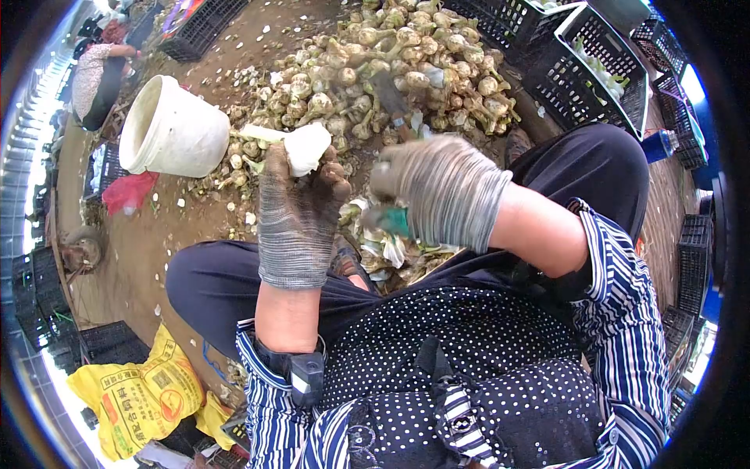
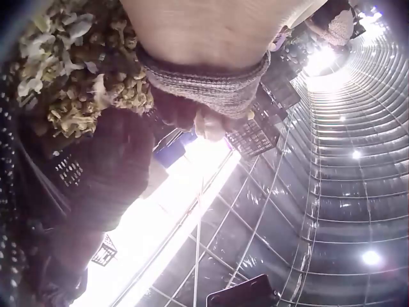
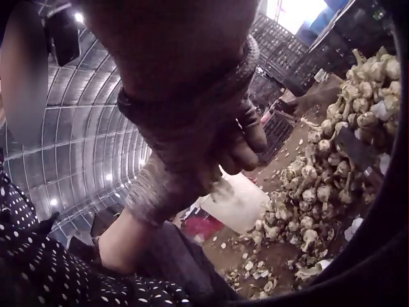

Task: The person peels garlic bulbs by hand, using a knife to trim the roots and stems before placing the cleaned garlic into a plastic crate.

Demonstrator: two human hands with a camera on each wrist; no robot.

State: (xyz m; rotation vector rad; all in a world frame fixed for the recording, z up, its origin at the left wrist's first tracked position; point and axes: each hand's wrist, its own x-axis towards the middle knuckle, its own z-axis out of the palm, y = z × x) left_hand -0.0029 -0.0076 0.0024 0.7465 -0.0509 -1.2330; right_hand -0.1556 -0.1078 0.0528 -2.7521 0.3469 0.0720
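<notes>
My left hand [image 1: 301, 211], in a soiled knitted glove, holds a white peeled garlic bulb [image 1: 307, 148] with its pale stem pointing left. In the left wrist view, the bulb [image 2: 209, 125] shows only partly past the fingers. My right hand [image 1: 445, 187], gloved the same way, grips a knife with a green handle [image 1: 388, 221] that sticks out below the fist. Its dark blade [image 1: 387, 94] points away over the garlic heap [image 1: 336, 78]. Between the two hands there is a small gap in the head view.
Left of the heap a white bucket [image 1: 183, 133] lies tipped, beside a red bag [image 1: 130, 193]. Black crates [image 1: 582, 78] stand at the back right. A yellow sack [image 1: 141, 391] lies at lower left. Another person [image 1: 98, 74] sits far left. Peelings [image 1: 391, 254] lie between the legs.
</notes>
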